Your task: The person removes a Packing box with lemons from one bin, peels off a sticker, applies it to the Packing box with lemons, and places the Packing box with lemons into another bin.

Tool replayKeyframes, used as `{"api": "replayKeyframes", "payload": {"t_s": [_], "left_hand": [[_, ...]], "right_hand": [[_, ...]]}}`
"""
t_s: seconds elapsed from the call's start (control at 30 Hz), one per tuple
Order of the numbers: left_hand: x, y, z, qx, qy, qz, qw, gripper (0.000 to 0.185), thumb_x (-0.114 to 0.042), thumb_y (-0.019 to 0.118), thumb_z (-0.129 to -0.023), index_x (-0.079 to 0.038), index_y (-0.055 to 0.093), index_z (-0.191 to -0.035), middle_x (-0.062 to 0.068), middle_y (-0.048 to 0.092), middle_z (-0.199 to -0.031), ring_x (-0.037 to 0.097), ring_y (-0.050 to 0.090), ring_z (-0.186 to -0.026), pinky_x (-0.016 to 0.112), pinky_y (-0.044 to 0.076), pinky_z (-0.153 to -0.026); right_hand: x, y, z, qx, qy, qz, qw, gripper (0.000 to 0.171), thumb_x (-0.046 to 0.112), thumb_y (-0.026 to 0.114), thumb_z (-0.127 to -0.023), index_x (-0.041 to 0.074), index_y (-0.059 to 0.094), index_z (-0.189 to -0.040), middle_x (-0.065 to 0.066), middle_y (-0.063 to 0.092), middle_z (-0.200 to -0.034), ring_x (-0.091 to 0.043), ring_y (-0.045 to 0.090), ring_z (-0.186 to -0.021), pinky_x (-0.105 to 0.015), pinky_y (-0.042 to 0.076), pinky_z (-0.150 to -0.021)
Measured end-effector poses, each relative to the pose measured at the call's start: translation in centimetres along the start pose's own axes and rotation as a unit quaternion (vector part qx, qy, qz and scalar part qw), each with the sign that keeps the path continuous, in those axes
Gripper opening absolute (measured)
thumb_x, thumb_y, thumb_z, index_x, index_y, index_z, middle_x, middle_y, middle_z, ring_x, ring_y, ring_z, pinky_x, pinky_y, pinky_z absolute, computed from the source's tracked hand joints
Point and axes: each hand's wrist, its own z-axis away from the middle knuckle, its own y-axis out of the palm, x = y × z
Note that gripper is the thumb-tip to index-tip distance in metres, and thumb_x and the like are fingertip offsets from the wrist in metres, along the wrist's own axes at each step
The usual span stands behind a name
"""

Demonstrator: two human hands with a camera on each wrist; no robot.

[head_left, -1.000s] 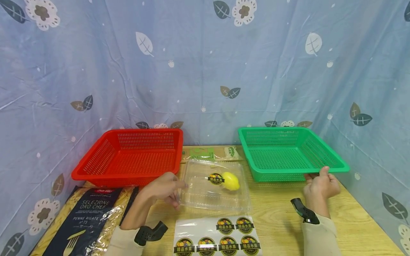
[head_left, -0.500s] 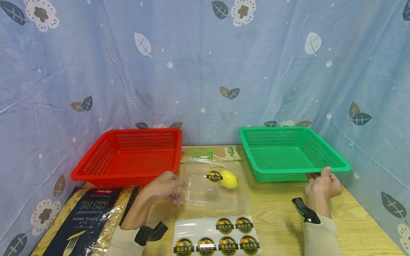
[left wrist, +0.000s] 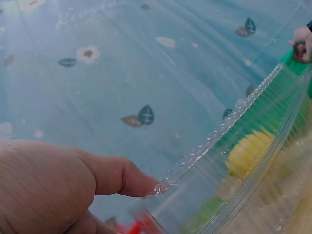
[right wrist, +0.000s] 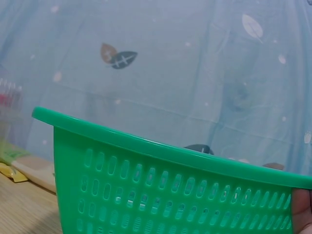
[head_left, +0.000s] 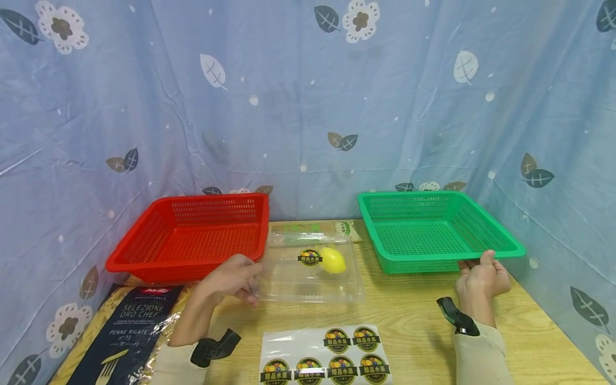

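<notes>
My left hand [head_left: 233, 279] pinches the left edge of a clear plastic clamshell box [head_left: 308, 289], held above the table. Inside the box lies a lemon [head_left: 333, 260], and a round black fruit label [head_left: 309, 258] sticks to the lid. In the left wrist view the thumb or a finger presses the box's ribbed rim [left wrist: 214, 141]. At the right, my right hand [head_left: 483, 278] grips the front rim of a green plastic basket [head_left: 423, 256], thumb on top and fingers below. Only a bit of that hand shows in the right wrist view.
A red basket [head_left: 187, 270] stands at the back left. A bag of penne pasta [head_left: 130, 331] lies in front of it. A sheet of round labels [head_left: 293, 342] lies at the front middle. Flat packets [head_left: 347, 230] lie at the back, before a patterned curtain [head_left: 289, 107].
My left hand has moved a little left and up, bringing the clear box and its lemon with it. My right hand keeps its grip on the green basket.
</notes>
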Motion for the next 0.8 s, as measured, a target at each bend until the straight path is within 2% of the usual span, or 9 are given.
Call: {"api": "replayKeyframes", "payload": {"t_s": [0.2, 0.43, 0.63, 0.8], "left_hand": [[-0.4, -0.1, 0.3, 0.014, 0.013, -0.004, 0.9998, 0.034, -0.014, 0.053, -0.099, 0.012, 0.062, -0.079, 0.01, 0.062, -0.059, 0.025, 0.07, -0.055, 0.036, 0.061, -0.058], [-1.2, 0.8, 0.3, 0.016, 0.031, 0.01, 0.9993, 0.026, -0.014, 0.055, -0.099, 0.01, 0.061, -0.092, 0.011, 0.062, -0.06, 0.025, 0.068, -0.055, 0.037, 0.061, -0.058], [-2.6, 1.2, -0.7, 0.012, 0.036, 0.029, 0.9989, 0.024, -0.014, 0.057, -0.098, 0.009, 0.06, -0.096, 0.011, 0.062, -0.06, 0.024, 0.067, -0.054, 0.035, 0.061, -0.058], [-4.3, 1.0, -1.9, -0.003, 0.036, 0.027, 0.999, 0.034, -0.018, 0.055, -0.098, 0.012, 0.061, -0.114, 0.014, 0.064, -0.066, 0.025, 0.069, -0.056, 0.032, 0.061, -0.058]], "right_hand": [[0.0, 0.2, 0.3, 0.004, 0.011, -0.004, 1.0, 0.032, 0.02, 0.069, -0.094, 0.007, 0.041, -0.086, -0.006, 0.047, -0.077, -0.023, 0.045, -0.053, -0.035, 0.046, -0.047], [-0.2, 0.1, 0.5, 0.009, 0.015, 0.008, 1.0, 0.036, 0.019, 0.07, -0.094, 0.008, 0.038, -0.082, -0.005, 0.046, -0.079, -0.022, 0.044, -0.054, -0.035, 0.046, -0.047], [-0.5, -0.1, 0.5, 0.01, 0.014, 0.014, 1.0, 0.037, 0.02, 0.07, -0.094, 0.008, 0.038, -0.081, -0.005, 0.044, -0.077, -0.023, 0.044, -0.055, -0.035, 0.047, -0.049], [-0.4, 0.0, 0.6, 0.012, 0.015, 0.016, 1.0, 0.036, 0.021, 0.069, -0.094, 0.009, 0.037, -0.082, -0.006, 0.046, -0.076, -0.023, 0.045, -0.055, -0.035, 0.046, -0.051]]}}
